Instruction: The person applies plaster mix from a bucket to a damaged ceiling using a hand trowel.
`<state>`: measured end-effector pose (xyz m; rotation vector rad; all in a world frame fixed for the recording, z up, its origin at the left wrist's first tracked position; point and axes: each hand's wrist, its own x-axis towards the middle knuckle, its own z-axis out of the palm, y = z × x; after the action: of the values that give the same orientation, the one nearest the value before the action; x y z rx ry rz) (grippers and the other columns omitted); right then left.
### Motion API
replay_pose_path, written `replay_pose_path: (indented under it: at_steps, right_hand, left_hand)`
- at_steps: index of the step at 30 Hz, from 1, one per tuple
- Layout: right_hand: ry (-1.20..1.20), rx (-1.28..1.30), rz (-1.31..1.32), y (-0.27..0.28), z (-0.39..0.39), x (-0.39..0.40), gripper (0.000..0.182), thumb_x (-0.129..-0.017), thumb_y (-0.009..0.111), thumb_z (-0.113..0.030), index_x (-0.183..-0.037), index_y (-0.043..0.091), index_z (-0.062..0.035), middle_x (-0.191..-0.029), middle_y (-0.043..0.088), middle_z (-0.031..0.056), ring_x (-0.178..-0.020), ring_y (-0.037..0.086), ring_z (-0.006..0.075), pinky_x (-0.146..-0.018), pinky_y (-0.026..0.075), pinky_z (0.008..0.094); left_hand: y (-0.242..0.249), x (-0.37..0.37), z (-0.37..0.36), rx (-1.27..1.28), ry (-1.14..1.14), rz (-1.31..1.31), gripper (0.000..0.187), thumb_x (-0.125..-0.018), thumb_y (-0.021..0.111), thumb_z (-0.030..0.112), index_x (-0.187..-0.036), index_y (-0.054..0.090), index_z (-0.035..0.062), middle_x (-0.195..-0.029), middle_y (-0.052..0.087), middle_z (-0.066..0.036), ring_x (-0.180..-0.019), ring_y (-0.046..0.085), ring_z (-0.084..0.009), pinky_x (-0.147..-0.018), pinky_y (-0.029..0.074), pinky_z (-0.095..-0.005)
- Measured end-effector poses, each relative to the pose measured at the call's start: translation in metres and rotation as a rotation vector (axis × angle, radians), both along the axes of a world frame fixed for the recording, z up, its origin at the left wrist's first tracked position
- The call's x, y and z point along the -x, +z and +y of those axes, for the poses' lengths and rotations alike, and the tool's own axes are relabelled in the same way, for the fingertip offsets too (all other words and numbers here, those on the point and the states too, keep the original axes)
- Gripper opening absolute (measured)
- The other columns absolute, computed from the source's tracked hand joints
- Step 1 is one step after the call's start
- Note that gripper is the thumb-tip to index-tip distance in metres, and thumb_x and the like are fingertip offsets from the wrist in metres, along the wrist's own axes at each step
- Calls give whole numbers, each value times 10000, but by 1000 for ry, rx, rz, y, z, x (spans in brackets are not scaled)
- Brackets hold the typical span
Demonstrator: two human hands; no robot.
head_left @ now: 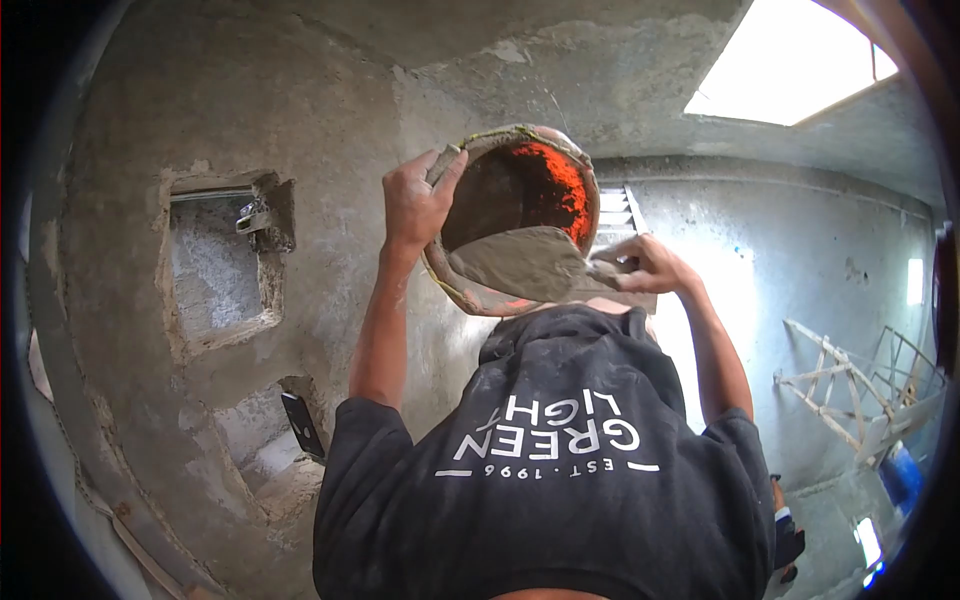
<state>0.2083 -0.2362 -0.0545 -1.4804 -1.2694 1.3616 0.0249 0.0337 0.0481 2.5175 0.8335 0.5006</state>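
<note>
A person in a black T-shirt (540,470) stands close in front, and both hands in view seem to belong to that person. Whether they are the wearer's own cannot be told. One hand (415,205) is closed on the rim of a round pan (510,190), fingers curled over its upper left edge. The pan is tilted, its orange inside showing, smeared and caked with grey mortar (515,262) heaped in its lower half. The other hand (645,265), just right of the pan's lower rim, is curled shut around something mortar-covered. Left of the first hand, a rough wall (130,130) has a square recess (215,265).
</note>
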Motion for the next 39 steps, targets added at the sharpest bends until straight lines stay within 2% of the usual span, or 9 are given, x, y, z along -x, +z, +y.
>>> replay_pose_path:
  at_steps: [5, 11, 13, 19, 24, 26, 33, 35, 39]
  right_hand:
    - [-170, 113, 205, -18, -15, 0, 503, -639, 668, -175, -1083, 657, 61, -899, 693, 109, -815, 621, 134, -738, 517, 324]
    - [-476, -56, 464, 6, 13, -21, 504, -731, 645, -186, -1175, 561, 37, -865, 618, 32, -699, 567, 90, -616, 485, 252]
    - [-608, -230, 476, 30, 42, -42, 477, -801, 638, -188, -1219, 535, 17, -810, 600, 18, -665, 566, 79, -573, 474, 247]
    - [-1190, -610, 0, 159, 149, -146, 417, -870, 604, -110, -1273, 527, -36, -756, 586, 11, -544, 549, 65, -464, 435, 219]
    - [-1474, -958, -471, 232, 207, -264, 492, -823, 649, -128, -1282, 514, -15, -945, 643, 150, -770, 628, 227, -659, 499, 338]
    - [-1593, -1070, -896, 263, 220, -286, 495, -822, 643, -180, -1282, 521, -44, -1060, 603, 197, -903, 587, 314, -773, 485, 391]
    - [-1653, -990, -1191, 299, 246, -329, 522, -818, 698, -179, -1307, 521, -137, -1050, 519, 173, -925, 583, 323, -814, 490, 410]
    - [-1700, -975, -958, 305, 252, -333, 523, -828, 693, -184, -1315, 508, -138, -1089, 497, 177, -926, 583, 330, -808, 496, 413]
    - [-1716, -933, -938, 311, 262, -340, 527, -836, 686, -181, -1325, 494, -151, -1105, 481, 177, -931, 583, 336, -804, 502, 421]
  left_hand:
    - [-12, 12, 8, 41, 53, -61, 288, -886, 642, 255, -800, 633, -19, -711, 609, -214, -667, 581, -417, -578, 461, -403]
    - [-49, 43, 8, 50, 186, -110, 311, -893, 631, 269, -967, 672, -30, -923, 669, -226, -890, 652, -370, -799, 494, -405]
    - [-62, 54, 8, 47, 268, -24, 307, -899, 624, 271, -895, 672, -33, -863, 665, -225, -840, 644, -391, -754, 497, -416]
    - [-73, 65, 7, -80, 324, -127, 311, -870, 653, 269, -782, 660, -29, -719, 641, -209, -698, 633, -387, -633, 479, -431]
    - [-106, 95, 17, 22, 406, -64, 364, -857, 650, 311, -796, 663, -48, -736, 654, -214, -723, 657, -363, -672, 488, -435]
    - [-112, 100, 13, 65, 477, -58, 406, -933, 569, 366, -964, 689, -20, -931, 683, -224, -854, 656, -366, -735, 508, -421]
    - [-154, 120, 27, 135, 568, -113, 402, -916, 600, 360, -965, 687, -30, -922, 688, -217, -848, 662, -359, -731, 510, -413]
    - [-175, 127, 35, 184, 550, -135, 435, -927, 559, 405, -1007, 679, -6, -925, 683, -222, -866, 658, -373, -738, 513, -425]
    - [-237, 158, 58, 251, 523, -148, 487, -945, 501, 467, -1069, 667, 26, -935, 676, -229, -897, 653, -392, -748, 518, -441]
